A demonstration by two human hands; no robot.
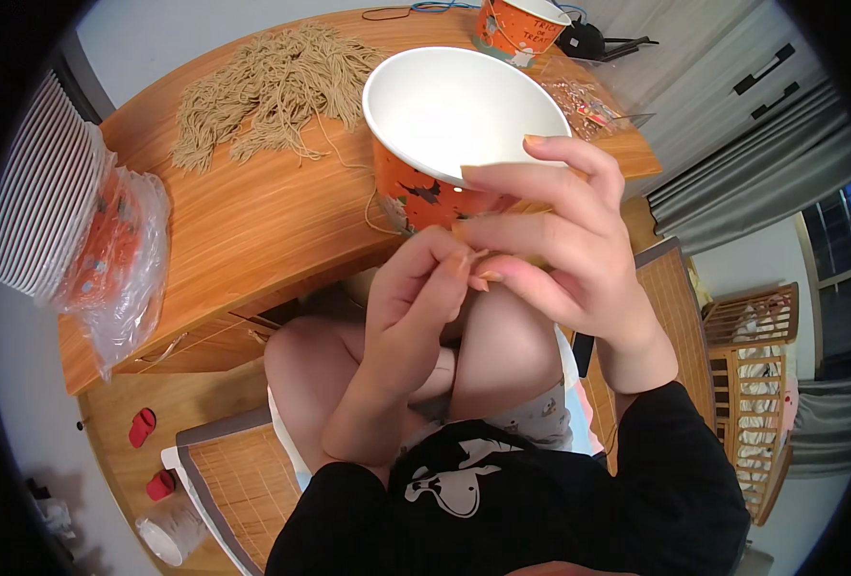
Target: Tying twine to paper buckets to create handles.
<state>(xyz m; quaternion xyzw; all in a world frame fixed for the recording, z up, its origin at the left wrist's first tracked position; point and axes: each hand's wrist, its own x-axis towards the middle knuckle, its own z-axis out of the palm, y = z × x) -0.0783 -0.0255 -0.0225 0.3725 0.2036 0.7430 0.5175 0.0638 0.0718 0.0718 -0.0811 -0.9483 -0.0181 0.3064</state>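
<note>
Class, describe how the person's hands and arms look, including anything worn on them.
The left hand and right hand are bare, with no gloves, rings or watch showing. The sleeves are short and black, with no visible markings.

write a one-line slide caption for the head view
Left hand and right hand close together near an orange bucket, tan strings heaped on a wooden desk.
</note>
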